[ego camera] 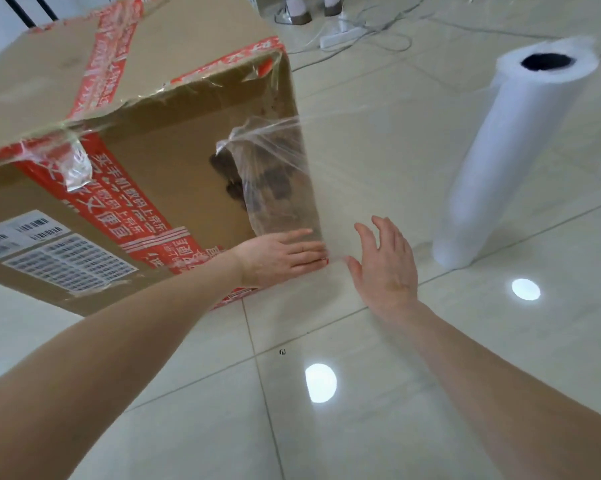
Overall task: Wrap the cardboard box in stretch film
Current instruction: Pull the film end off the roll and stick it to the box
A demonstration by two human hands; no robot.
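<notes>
A large cardboard box (146, 147) with red printed tape and white barcode labels stands on the tiled floor at the left. A white roll of stretch film (506, 157) stands upright on the floor at the right. A clear sheet of film (378, 161) runs from the roll to the box's near right corner, where its bunched end clings to the side. My left hand (278, 254) lies flat on the box's side near the bottom corner, pressing the film. My right hand (385, 265) is spread open against the stretched film just right of that corner.
The floor is glossy pale tile (326, 427) with bright light reflections. A white power strip (340, 32) and loose cables lie at the back, beside a person's shoes (302, 15). Black bars (32, 8) stand behind the box.
</notes>
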